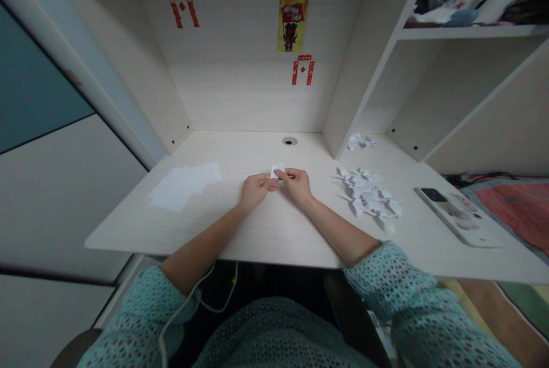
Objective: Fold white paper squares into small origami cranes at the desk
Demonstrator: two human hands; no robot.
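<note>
Between my two hands is a small piece of white paper [277, 169], held just above the desk [266, 230]. My left hand [256, 190] pinches its lower left side with closed fingers. My right hand [298, 184] grips it from the right, thumb across its face. Fingers cover the lower part of the paper, so its folds are hard to make out. To the left lies a spread of flat white paper sheets [184, 185]. On the right sits a pile of small folded white papers [371, 196].
A few more folded papers [361, 141] lie behind the divider [364, 87]. A phone [457, 216] rests at the far right. The desk's back has a round cable hole [290, 141]. A white cable [184, 305] hangs by my left sleeve.
</note>
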